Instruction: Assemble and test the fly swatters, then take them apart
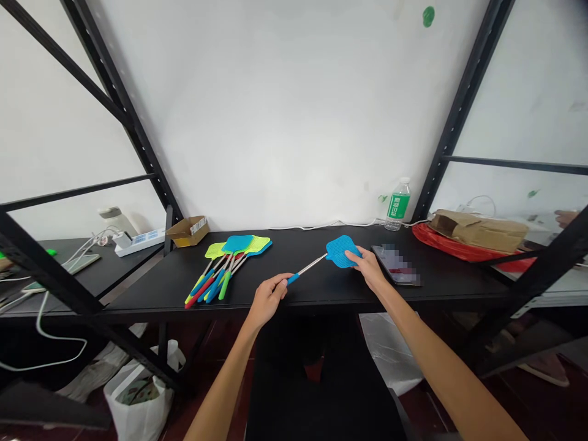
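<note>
A blue fly swatter (339, 250) with a thin metal shaft is held over the black table (294, 288). My left hand (269, 297) is closed around its blue handle near the table's front edge. My right hand (365, 263) pinches the blue mesh head at its right side. A pile of several fly swatters (226, 267) with green and blue heads and coloured handles lies on the table to the left of my left hand.
A phone (395, 264) lies right of my right hand. A water bottle (397, 204) stands at the back wall. A small cardboard box (187, 231) sits at back left, a brown paper package (478, 229) on red plastic at right. Black shelf struts frame both sides.
</note>
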The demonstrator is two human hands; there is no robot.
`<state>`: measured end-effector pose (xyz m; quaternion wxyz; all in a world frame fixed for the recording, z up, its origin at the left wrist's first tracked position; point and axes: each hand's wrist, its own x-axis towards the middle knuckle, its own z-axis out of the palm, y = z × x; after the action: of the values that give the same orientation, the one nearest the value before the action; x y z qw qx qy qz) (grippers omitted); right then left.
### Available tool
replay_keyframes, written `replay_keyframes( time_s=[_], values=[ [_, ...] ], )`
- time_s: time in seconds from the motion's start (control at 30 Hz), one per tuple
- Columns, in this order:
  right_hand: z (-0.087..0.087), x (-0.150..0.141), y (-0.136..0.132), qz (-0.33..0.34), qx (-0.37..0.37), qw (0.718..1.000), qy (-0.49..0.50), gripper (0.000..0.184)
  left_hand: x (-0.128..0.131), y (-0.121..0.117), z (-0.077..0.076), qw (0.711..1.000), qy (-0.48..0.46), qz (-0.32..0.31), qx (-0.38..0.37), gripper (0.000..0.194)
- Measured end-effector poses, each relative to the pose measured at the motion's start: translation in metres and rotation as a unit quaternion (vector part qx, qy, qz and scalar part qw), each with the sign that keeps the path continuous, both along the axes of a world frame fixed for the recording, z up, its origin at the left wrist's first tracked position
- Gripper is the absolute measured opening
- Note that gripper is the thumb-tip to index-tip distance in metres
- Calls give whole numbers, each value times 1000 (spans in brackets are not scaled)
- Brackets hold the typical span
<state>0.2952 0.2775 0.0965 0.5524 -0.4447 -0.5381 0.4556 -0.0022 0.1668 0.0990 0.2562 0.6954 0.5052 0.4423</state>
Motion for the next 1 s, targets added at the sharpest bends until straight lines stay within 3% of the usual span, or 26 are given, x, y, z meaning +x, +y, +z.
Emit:
replay_keyframes(
  time_s=[0.3, 0.63, 0.8, 1.0],
  values=[
    [-4, 2, 3, -47, -6, 997, 64, 43, -1, 1, -1, 1000, -3, -4, -1, 49],
    [-3, 0, 0, -24, 3, 999, 32, 42, -4, 1, -2, 1000, 0, -12, -3, 48],
    [-1, 3, -2, -19, 0, 999, 34, 39, -6, -2, 2, 999, 46, 1, 6, 43],
    [0, 12, -3, 31, -31, 999, 28, 37, -10, -2, 3, 998, 61, -27, 6, 42]
  ],
)
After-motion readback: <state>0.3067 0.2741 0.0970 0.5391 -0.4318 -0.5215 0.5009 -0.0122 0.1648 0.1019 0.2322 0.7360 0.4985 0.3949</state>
